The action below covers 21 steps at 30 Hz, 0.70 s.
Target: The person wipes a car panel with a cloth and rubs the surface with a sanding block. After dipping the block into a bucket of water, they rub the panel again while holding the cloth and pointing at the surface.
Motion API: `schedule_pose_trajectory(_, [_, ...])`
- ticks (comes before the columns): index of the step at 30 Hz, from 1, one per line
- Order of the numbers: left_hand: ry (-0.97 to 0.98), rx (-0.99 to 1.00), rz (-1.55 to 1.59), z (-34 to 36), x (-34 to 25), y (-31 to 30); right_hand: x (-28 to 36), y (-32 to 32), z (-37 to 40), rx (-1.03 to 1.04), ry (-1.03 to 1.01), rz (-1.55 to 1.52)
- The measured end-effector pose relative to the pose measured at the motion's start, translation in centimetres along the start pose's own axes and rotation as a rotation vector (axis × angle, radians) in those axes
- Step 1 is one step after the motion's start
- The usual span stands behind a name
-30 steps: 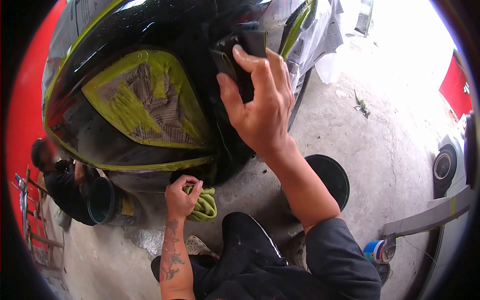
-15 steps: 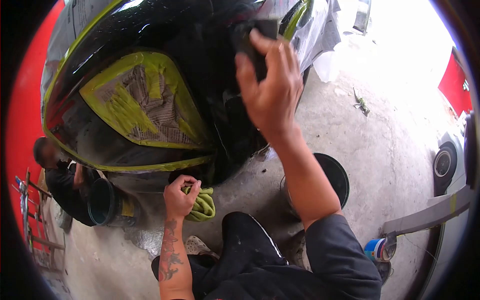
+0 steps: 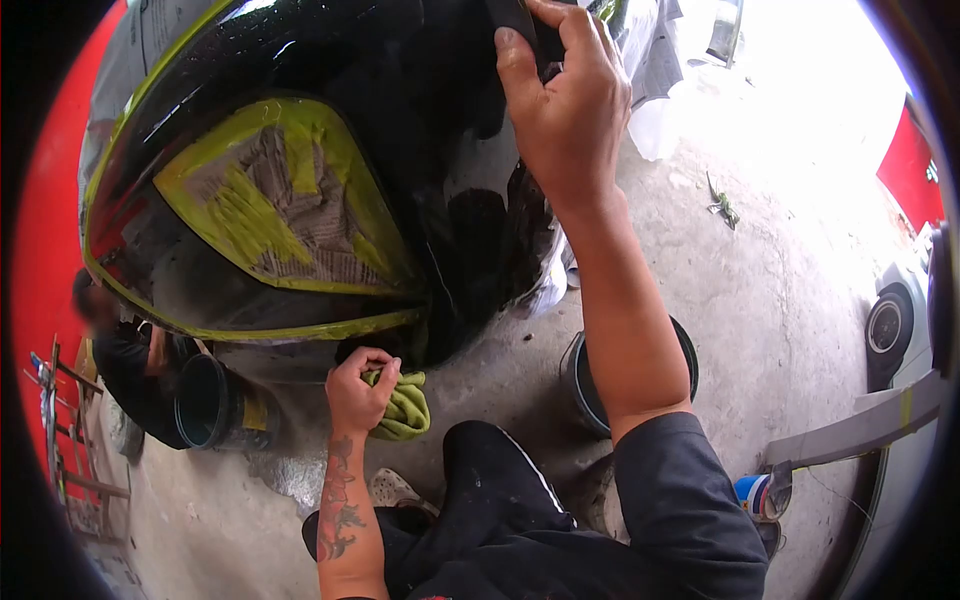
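A glossy black car body panel [image 3: 400,60] curves in front of me, with a headlight-shaped area covered in yellow-green masking tape and paper [image 3: 290,200]. At the panel's upper right, my right hand [image 3: 570,110] grips a dark flat pad [image 3: 515,22], perhaps a sanding block, pressed to the black surface. The pad is partly hidden by my fingers. Below the panel's lower edge, my left hand [image 3: 360,390] is closed on a bunched green cloth [image 3: 405,408].
A dark bucket [image 3: 590,385] stands under my right forearm. Another person [image 3: 130,370] crouches at the left beside a second bucket [image 3: 220,405]. Masking paper [image 3: 655,65] hangs at the panel's right. A paint can [image 3: 755,495] and a grey car part [image 3: 865,430] are at the right.
My right hand has moved up and slightly right along the panel with the dark pad. My left hand stays almost still with the green cloth.
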<state>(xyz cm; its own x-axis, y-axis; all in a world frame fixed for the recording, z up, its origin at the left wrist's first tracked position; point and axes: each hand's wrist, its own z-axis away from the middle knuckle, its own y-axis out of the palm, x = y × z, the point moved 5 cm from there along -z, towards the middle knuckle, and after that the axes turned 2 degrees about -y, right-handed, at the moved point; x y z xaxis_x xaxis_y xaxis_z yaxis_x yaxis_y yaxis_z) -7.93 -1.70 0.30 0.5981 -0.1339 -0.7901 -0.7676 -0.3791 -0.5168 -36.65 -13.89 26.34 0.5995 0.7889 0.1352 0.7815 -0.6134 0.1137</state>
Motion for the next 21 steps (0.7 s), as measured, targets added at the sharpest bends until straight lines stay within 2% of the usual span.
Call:
schedule_pose_trajectory(2, [-0.012,0.004,0.001,0.1,0.1,0.1,0.2,-0.1,0.2,0.012,0.032,-0.016])
schedule_pose_trajectory(6, [-0.007,-0.005,0.017,-0.1,0.3,0.1,0.8,0.1,2.6,-0.017,-0.083,-0.019])
schedule_pose_trajectory(9, [-0.001,-0.003,0.014,0.0,0.3,0.1,-1.0,0.8,-0.1,-0.029,0.046,0.064])
schedule_pose_trajectory(10, [-0.002,0.000,0.015,0.0,0.3,0.1,0.1,0.0,-1.8,0.008,0.172,0.050])
schedule_pose_trajectory(13, [-0.002,-0.008,-0.011,0.0,-0.1,0.0,1.7,0.6,-0.7,-0.001,0.024,0.098])
schedule_pose_trajectory(16, [-0.016,-0.005,-0.011,0.0,0.3,0.1,5.1,0.5,0.9,-0.010,-0.142,0.000])
schedule_pose_trajectory(19, [0.003,-0.006,0.029,0.0,0.4,0.1,3.8,0.4,-0.2,0.058,-0.125,0.024])
schedule_pose_trajectory(21, [-0.003,-0.005,0.020,0.1,0.3,0.1,1.6,0.7,-1.3,0.000,0.001,0.014])
